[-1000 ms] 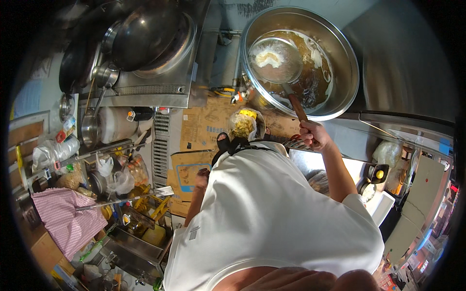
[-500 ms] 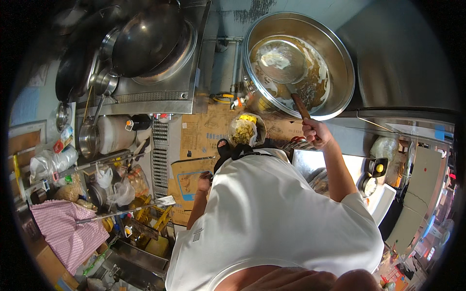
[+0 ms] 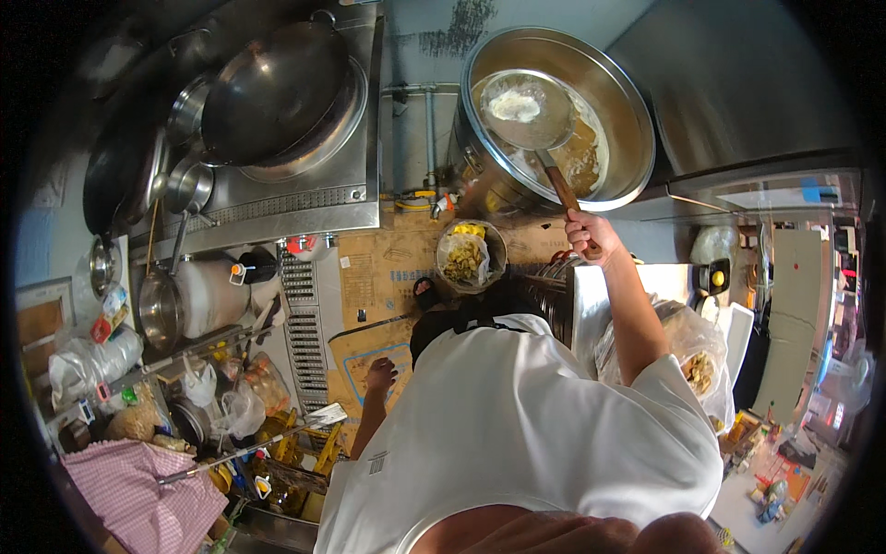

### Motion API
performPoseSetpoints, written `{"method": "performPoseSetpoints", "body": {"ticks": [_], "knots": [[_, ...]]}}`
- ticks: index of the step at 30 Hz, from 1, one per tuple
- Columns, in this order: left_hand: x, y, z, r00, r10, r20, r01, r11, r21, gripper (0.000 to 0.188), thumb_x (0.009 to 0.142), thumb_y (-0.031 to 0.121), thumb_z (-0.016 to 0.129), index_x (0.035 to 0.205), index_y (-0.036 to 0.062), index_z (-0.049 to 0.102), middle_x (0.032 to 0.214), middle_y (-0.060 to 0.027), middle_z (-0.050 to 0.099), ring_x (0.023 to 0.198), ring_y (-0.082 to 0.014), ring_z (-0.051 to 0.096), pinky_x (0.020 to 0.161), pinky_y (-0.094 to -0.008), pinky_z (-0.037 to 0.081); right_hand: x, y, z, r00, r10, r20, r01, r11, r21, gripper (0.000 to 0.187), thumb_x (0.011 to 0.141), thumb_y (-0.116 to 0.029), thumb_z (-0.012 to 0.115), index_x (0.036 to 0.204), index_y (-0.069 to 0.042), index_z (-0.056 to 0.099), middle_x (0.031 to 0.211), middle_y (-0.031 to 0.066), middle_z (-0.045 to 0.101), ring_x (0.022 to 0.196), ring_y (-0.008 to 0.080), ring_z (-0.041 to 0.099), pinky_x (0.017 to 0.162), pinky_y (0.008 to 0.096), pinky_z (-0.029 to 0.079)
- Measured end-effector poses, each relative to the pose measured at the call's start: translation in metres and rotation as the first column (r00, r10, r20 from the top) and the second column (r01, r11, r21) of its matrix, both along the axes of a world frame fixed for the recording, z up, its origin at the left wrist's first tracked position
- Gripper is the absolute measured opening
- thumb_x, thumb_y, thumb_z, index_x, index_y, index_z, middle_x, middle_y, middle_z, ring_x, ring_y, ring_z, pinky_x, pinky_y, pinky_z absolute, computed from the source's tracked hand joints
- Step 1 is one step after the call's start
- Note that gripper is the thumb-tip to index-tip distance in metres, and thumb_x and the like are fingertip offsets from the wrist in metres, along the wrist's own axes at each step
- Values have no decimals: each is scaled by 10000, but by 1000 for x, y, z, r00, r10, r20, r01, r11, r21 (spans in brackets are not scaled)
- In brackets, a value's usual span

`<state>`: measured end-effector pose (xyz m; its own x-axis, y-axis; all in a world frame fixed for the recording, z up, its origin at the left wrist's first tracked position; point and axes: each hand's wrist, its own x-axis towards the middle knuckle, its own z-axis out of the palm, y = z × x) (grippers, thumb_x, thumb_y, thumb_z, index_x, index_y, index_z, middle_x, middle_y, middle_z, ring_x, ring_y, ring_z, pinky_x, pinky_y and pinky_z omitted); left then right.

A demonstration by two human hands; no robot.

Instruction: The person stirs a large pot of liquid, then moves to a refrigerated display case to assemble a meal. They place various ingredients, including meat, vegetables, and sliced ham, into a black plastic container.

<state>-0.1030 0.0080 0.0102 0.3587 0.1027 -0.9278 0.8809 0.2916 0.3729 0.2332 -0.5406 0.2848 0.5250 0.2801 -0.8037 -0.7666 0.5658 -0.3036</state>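
Note:
My right hand (image 3: 592,238) is closed around the wooden handle of a round mesh skimmer (image 3: 546,126). The skimmer's mesh is over the left part of a large, deep steel pot (image 3: 629,120), and a clump of white foam or scum lies on it. Brownish liquid streaked with pale foam shows in the pot to the right of the mesh. My left hand (image 3: 380,375) hangs low beside my body, its fingers loosely apart and nothing in them.
A plastic-lined bin (image 3: 500,260) of yellowish scraps stands below the pot. Left of it is a steel stove (image 3: 305,201) with a dark wok (image 3: 277,97). Cardboard (image 3: 369,249) covers the floor. Plastic bags of food (image 3: 688,346) rest right of my right arm.
The skimmer has come up and left, from the pot's middle toward its left wall, and the white clump stands out more. My left hand's fingers are more spread. The whole view has shifted.

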Motion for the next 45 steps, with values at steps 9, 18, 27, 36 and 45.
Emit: {"method": "performPoseSetpoints", "body": {"ticks": [9,18,27,36,45], "knots": [[-39,33,2,992,124,-36,-121,991,63,172,1002,196,602,1171,169,624,868,-15,653,689,-165,641,510,-309,429,-35,-4,37,980,-147,132,156,986,-62,139,1062,-189,532,980,-81,506,730,-51,457,516,12,381,412,161,318],[-81,-41,1,995,94,31,-96,994,55,70,1009,181,585,1075,173,562,872,-1,624,710,-158,613,558,-327,436,-72,-41,61,965,-169,202,165,986,38,174,1070,-198,525,990,-45,503,725,-49,469,500,12,389,409,164,355],[-191,-61,-11,979,111,173,-121,992,45,133,1013,144,530,1141,162,561,897,6,644,756,-163,642,601,-319,456,-118,-66,32,975,-142,172,123,985,118,238,1080,-244,515,1001,-21,544,704,-42,472,484,31,402,402,184,373],[-337,-63,-4,710,-687,151,387,561,732,201,966,72,499,984,52,698,943,-115,719,840,-221,647,776,-343,517,-153,-70,-8,980,-87,181,54,983,178,181,1069,-216,524,972,-65,497,713,-24,484,508,35,412,425,182,398],[-309,-52,13,965,64,254,-102,985,142,70,1015,166,553,1009,137,616,846,-3,615,752,-160,588,618,-324,459,-238,-34,60,892,101,440,-8,978,-208,110,1054,-199,554,1031,-92,547,699,-44,461,494,41,373,417,215,304]]}}
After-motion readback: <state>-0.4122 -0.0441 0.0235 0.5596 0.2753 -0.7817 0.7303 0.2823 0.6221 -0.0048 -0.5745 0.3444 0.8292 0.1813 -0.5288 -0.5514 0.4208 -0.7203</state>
